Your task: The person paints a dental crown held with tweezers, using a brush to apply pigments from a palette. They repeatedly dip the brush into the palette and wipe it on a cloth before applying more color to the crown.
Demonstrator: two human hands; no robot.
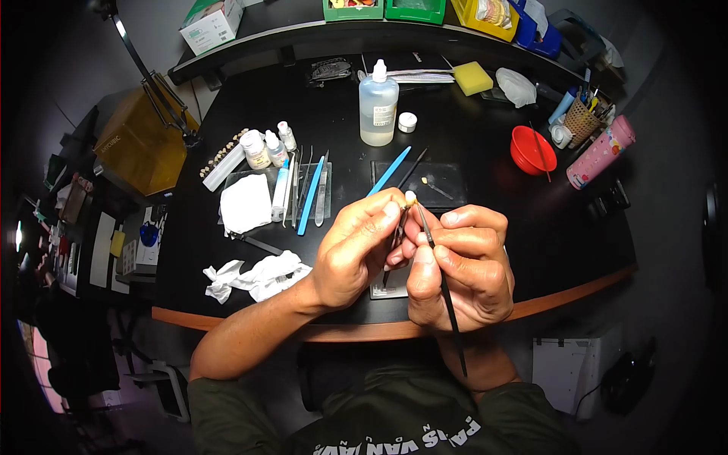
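Note:
My left hand (353,250) is closed around a thin dark holder (399,233), which shows partly between my hands. At its upper end sits a small whitish tooth crown (411,197). My right hand (474,265) pinches a slim brush (453,322) with a black handle pointing down toward me. The brush tip is at the crown; whether it touches cannot be made out. Just beyond my hands lies a dark slab (447,182) with a small yellowish piece on it. A blue-handled tool (393,168) and another thin dark-handled tool (415,165) rest at its left side.
Behind stand a large liquid bottle (378,114) and a small white jar (407,123). To the left are little bottles (256,152), a tray of tools (321,189), a folded white cloth (246,202) and crumpled tissue (269,277). A red bowl (528,155) and pink tumbler (599,155) stand right.

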